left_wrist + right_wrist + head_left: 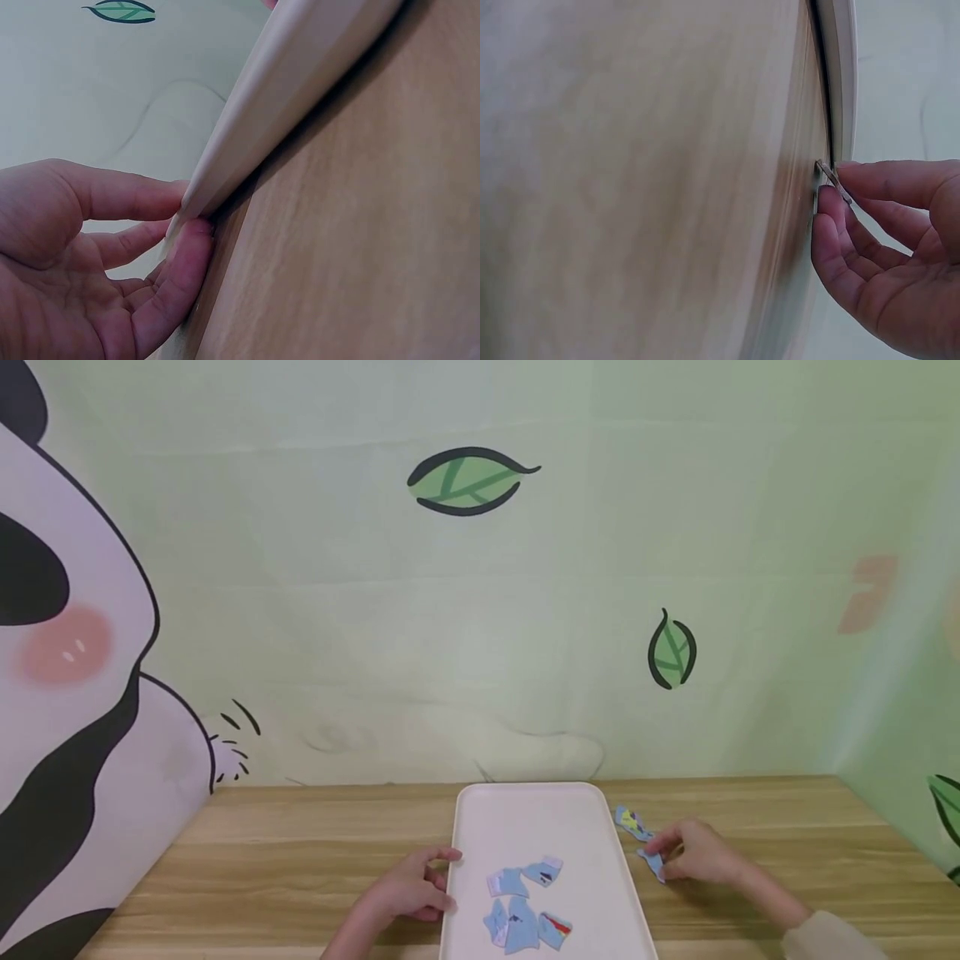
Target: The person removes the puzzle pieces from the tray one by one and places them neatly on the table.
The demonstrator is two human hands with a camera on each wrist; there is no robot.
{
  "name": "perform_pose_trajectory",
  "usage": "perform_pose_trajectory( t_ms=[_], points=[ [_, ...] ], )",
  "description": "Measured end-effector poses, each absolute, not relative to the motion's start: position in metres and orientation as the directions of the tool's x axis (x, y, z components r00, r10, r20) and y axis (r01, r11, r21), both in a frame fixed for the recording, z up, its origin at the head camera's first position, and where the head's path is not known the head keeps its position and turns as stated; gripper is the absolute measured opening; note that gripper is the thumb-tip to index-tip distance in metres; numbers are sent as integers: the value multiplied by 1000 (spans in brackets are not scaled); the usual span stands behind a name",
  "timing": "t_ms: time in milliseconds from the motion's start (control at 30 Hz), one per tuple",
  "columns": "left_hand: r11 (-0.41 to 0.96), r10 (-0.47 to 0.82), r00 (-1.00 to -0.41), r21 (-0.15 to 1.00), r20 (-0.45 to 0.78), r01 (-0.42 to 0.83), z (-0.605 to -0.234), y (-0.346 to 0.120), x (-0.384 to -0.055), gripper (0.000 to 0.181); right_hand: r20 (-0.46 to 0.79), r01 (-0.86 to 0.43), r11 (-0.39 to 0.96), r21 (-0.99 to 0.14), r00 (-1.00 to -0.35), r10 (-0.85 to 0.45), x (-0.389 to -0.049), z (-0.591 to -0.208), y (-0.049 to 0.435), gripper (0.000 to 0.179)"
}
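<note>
A white tray lies on the wooden table. My left hand grips the tray's left rim between thumb and fingers; the left wrist view shows the hand at the tray edge. Right of the tray, my right hand pinches a blue puzzle piece. In the right wrist view that piece appears edge-on and tilted between the thumb and fingertips of the hand. Another puzzle piece, with yellow and purple print, lies just beyond these fingers, beside the tray.
Several blue puzzle pieces lie on the near half of the tray, one with a red stripe. Wooden tabletop extends on both sides. Behind the table stands a pale green wall with painted leaves and a panda.
</note>
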State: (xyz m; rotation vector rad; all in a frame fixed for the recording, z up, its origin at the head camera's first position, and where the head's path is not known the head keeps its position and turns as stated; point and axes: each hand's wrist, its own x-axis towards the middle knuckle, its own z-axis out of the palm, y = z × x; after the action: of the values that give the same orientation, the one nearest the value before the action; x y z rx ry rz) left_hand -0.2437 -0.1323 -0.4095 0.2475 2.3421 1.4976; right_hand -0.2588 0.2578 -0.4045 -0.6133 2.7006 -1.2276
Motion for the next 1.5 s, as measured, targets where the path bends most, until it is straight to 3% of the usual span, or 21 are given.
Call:
perform_pose_trajectory(
  t_ms=[367,1067,1500],
  points=[
    [434,325,-924,900,-200,-42,-410,-135,-241,56,84,-358,591,-723,-895,-438,-257,-408,255,28],
    [425,336,-924,905,-182,-23,-408,-130,-243,57,106,-338,633,-697,-921,-376,-253,-402,259,27],
    [415,328,-925,909,-189,-38,-409,-133,-242,58,147,-386,403,-830,-848,-510,-232,-392,219,29]
  ],
)
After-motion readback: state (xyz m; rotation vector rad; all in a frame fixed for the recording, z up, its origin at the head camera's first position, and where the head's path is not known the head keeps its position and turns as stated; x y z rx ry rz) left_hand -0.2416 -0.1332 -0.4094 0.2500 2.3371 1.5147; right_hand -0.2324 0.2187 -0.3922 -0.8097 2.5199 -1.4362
